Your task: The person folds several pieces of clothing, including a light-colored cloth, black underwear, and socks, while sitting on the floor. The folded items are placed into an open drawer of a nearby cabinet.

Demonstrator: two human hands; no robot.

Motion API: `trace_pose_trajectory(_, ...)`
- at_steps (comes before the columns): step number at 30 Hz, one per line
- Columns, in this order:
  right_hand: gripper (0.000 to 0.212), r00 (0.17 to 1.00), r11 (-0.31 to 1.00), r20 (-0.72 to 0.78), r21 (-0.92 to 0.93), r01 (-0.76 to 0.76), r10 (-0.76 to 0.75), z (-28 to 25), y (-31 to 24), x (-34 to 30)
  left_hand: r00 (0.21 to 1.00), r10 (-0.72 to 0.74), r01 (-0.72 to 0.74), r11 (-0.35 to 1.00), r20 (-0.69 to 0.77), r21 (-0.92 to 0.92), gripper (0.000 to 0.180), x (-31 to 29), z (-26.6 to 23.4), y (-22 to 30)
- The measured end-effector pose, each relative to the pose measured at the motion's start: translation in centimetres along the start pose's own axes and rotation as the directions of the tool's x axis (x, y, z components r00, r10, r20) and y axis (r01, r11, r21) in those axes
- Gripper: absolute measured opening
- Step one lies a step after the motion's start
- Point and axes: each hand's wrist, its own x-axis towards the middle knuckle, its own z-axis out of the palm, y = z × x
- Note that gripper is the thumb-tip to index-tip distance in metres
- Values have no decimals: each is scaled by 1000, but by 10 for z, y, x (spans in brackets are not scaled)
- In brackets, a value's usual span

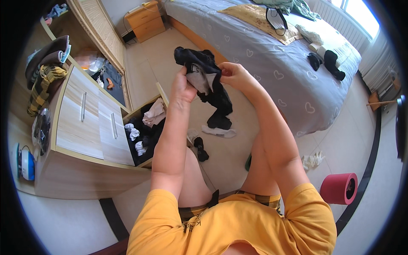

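Both my hands hold up black stockings [219,101] with a grey patch, above the floor between my knees. My left hand [184,88] is closed round the bunched cloth from the left, its thumb at the grey patch. At the right edge, my right hand [236,76] pinches the fabric between thumb and fingers. A foot-shaped end hangs down near a white sock [221,132] on the floor. Closer to me lies a black sock [200,149]. Left of my left forearm, a pulled-out drawer holds white socks [134,133], dark cloth and a pale pink cloth [154,113].
A wooden cabinet [80,117] stands at the left, with folded clothes [46,70] on top. A bed [272,63] fills the far right; black socks [332,63] lie on it. A red cylinder [335,189] and crumpled pale cloth [313,161] are at my right.
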Motion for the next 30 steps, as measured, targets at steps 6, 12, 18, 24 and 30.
trace_pose_trajectory(6, 63, 965, 978, -155, -59, 202, -209, 24, -13, -6, 984, -35, 3, 984, 177, 178, 38, -15, 13, -14)
trace_pose_trajectory(12, 49, 907, 929, -305, -316, 191, -290, 8, -5, 2, 992, 109, -116, 654, 59, 748, 27, -7, 0, -5)
trace_pose_trajectory(18, 43, 949, 910, -64, -313, 274, -308, -7, -25, -12, 820, 324, -555, 252, 471, 793, 56, -23, 9, 16)
trace_pose_trajectory(24, 37, 938, 929, -87, -198, 314, -335, -7, -26, -14, 787, -108, -521, 411, 607, 748, 71, -36, 15, 12)
trace_pose_trajectory(30, 24, 917, 992, -389, -118, 52, -94, 2, -6, 2, 885, 207, -461, 516, 417, 722, 44, -17, 10, 4)
